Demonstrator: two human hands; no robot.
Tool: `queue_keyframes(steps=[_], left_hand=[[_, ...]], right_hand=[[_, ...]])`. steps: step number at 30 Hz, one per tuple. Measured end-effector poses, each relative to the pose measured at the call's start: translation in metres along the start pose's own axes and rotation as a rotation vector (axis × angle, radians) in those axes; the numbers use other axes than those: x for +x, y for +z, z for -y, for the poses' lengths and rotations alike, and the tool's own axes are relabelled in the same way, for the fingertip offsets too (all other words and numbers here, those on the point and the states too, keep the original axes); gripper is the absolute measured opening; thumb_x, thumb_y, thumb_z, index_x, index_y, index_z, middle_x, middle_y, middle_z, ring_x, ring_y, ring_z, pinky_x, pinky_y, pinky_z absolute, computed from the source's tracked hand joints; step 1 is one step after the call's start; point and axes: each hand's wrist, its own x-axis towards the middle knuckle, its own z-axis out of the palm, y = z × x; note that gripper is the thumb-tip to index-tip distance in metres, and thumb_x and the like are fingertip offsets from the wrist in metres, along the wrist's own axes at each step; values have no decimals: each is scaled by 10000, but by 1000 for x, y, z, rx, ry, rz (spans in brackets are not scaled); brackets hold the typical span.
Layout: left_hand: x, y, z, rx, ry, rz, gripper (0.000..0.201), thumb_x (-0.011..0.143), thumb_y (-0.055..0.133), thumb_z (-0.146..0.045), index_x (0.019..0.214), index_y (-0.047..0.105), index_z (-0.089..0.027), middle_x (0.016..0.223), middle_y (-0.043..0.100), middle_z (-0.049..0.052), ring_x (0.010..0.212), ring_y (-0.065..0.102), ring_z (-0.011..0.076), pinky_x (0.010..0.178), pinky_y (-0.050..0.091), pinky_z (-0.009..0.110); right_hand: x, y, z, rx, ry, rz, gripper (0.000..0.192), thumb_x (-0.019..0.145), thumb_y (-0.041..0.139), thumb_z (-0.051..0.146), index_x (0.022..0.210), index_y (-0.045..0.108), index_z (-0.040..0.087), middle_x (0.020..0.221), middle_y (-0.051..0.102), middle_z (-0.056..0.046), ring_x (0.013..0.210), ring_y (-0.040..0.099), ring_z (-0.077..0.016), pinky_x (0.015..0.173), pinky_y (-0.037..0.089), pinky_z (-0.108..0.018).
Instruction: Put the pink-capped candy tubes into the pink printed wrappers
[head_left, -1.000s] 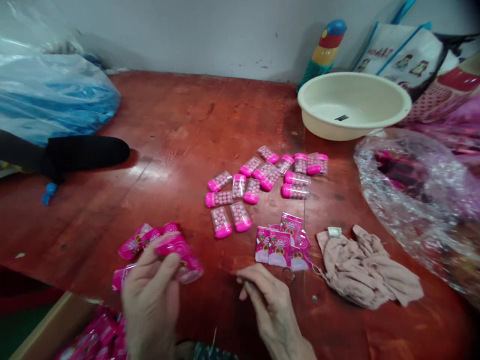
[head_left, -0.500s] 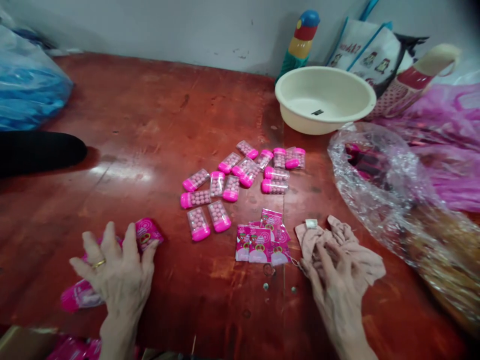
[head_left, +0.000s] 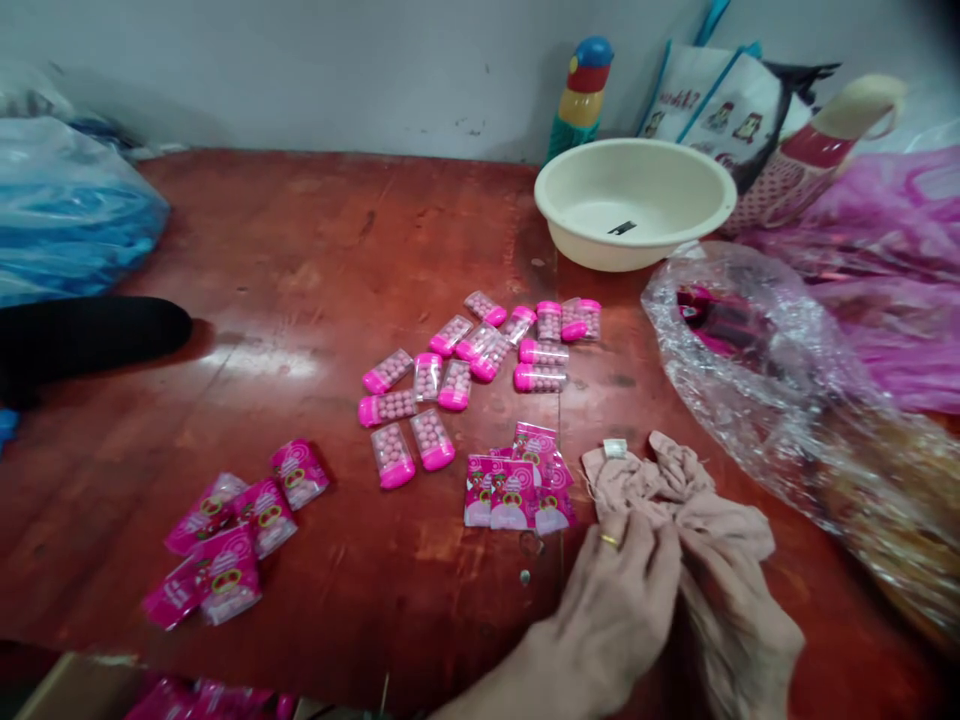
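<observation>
Both my hands are together at the crumpled beige cloth [head_left: 660, 480] at the lower right. My left hand [head_left: 622, 600], with a ring on one finger, has its fingers bent and closed on the cloth's near edge. Close beside it, my right hand [head_left: 742, 610] pinches the same edge; its fingertips are partly hidden. Left of the cloth lie overlapping flat pink printed sleeves [head_left: 514, 495]. Farther back are several small clear candy containers [head_left: 431, 440] with pink caps and pink balls inside. Several pink printed packs [head_left: 229, 575] lie in a loose group on the left.
A cream basin [head_left: 634, 250] stands at the back right, by a colourful bottle [head_left: 581, 100] and a printed bag [head_left: 720, 105]. Clear plastic wrap [head_left: 750, 430] spreads along the right. A blue-filled bag [head_left: 67, 220] and a black object [head_left: 97, 330] lie on the left.
My left hand has left the pink packs and crossed right to the cloth, uncovering the packs. My right hand has drawn back to the cloth's near edge. The view has shifted slightly.
</observation>
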Motion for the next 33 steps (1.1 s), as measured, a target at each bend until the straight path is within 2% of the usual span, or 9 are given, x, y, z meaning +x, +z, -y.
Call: queue_keyframes(steps=[5,11,14,16,18,20,22,26,33], left_hand=[[18,18,10,-78,-65,62,263,851,386,-69,1038,559,-136,995,620,107,904,586,214,793,483,319],[4,8,14,-248,-102,-46,286,856,362,-71,994,599,-155,937,635,105,853,584,230,772,477,350],[-14,-12,21,-257,-129,-210,376,872,316,-76,1130,581,-141,920,653,128,845,588,242,772,474,372],[-31,-27,35,-199,-247,-410,385,860,364,-65,1146,596,-174,937,666,130,893,593,248,815,461,385],[-48,-40,55,-87,-395,-568,340,837,459,-78,1108,623,-203,931,667,104,900,595,238,827,462,380],[-60,-47,73,46,-450,-643,270,817,525,-107,1045,647,-185,916,660,96,862,599,232,794,480,372],[-67,-48,85,142,-466,-613,226,813,542,-121,1010,648,-156,902,642,97,833,593,226,765,492,369],[-68,-41,90,186,-479,-496,200,827,517,-114,979,645,-124,876,597,100,795,575,215,723,504,355],[-69,-48,77,-128,-574,-579,157,841,508,-159,903,650,-131,794,581,61,725,577,170,681,480,281]], right_hand=[[-1,3,-3,68,10,-3,277,886,495,320,1077,616,160,1003,662,-103,899,619,-242,860,452,-381],[9,2,-8,154,1,-15,208,887,481,259,992,632,162,911,664,-94,860,610,-236,816,462,-394],[25,-4,6,168,76,26,234,904,437,265,928,641,152,888,646,-100,862,591,-236,809,455,-398],[36,-3,29,108,96,-12,261,900,441,279,988,638,131,940,626,-125,915,553,-262,866,407,-453],[43,7,59,157,76,-38,246,887,480,257,1047,623,136,933,620,-114,890,545,-246,853,414,-437],[44,27,88,265,27,90,234,860,542,262,1048,627,150,896,602,-94,855,535,-229,767,455,-375],[39,48,109,295,10,208,238,831,589,269,1033,639,153,877,589,-90,841,518,-232,709,465,-355],[28,74,118,285,7,197,143,847,558,167,909,687,160,735,549,-60,709,471,-199,623,440,-334],[31,65,112,371,-50,110,254,827,559,50,1017,672,175,788,549,-62,742,484,-175,619,453,-297]])
